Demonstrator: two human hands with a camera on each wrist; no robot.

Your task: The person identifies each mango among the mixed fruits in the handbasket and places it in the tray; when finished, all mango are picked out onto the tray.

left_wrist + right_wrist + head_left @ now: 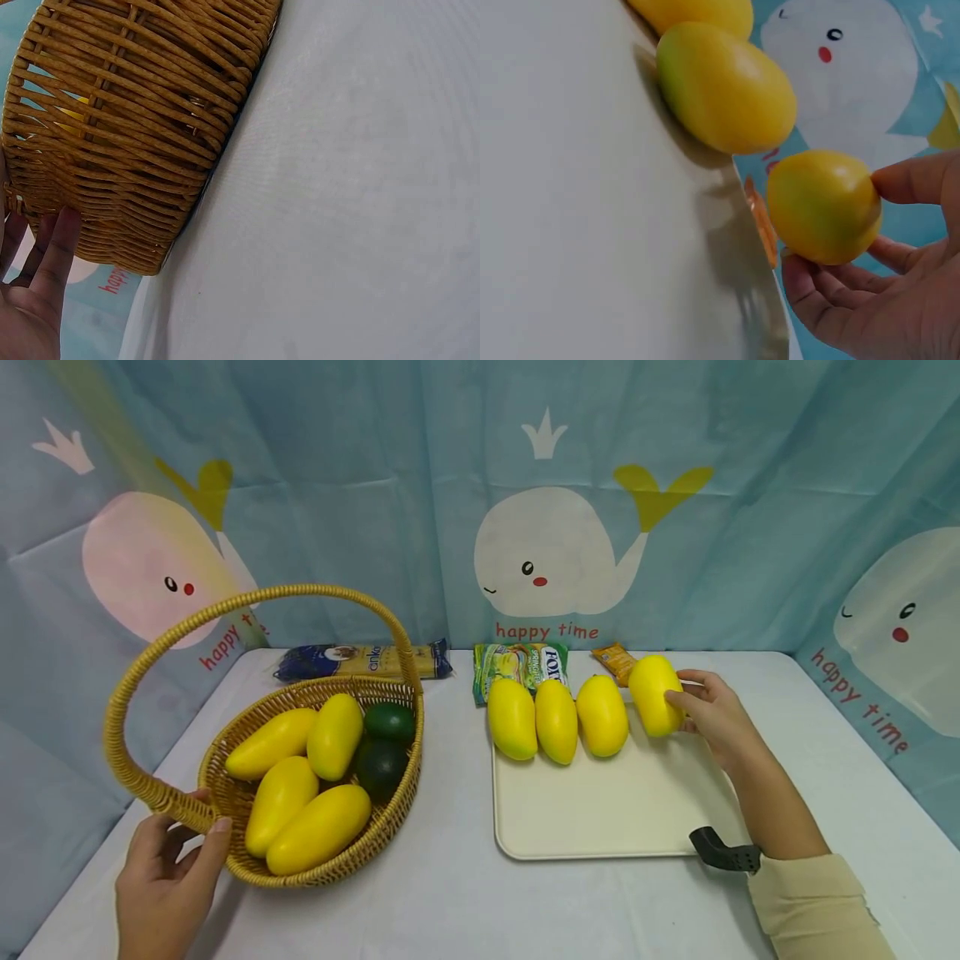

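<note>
My right hand (716, 718) holds a yellow mango (651, 697) between thumb and fingers, over the far right part of a cream tray (600, 814). In the right wrist view this mango (821, 206) shows above the tray's edge, its shadow falling on the tray. Three more mangoes stand in a row along the tray's far edge, the nearest of them (603, 716) just left of the held one. On the left, my left hand (168, 881) grips a wicker basket (315, 880) where its handle meets the rim; fingertips (67, 221) press its woven side.
Several mangoes (318, 831) and two dark green fruits (382, 768) lie in the basket. Behind stand a blue-gold packet (367, 662), a green FOX'S bag (525, 662) and a small orange packet (615, 662). A black strap piece (723, 852) juts from the right wrist.
</note>
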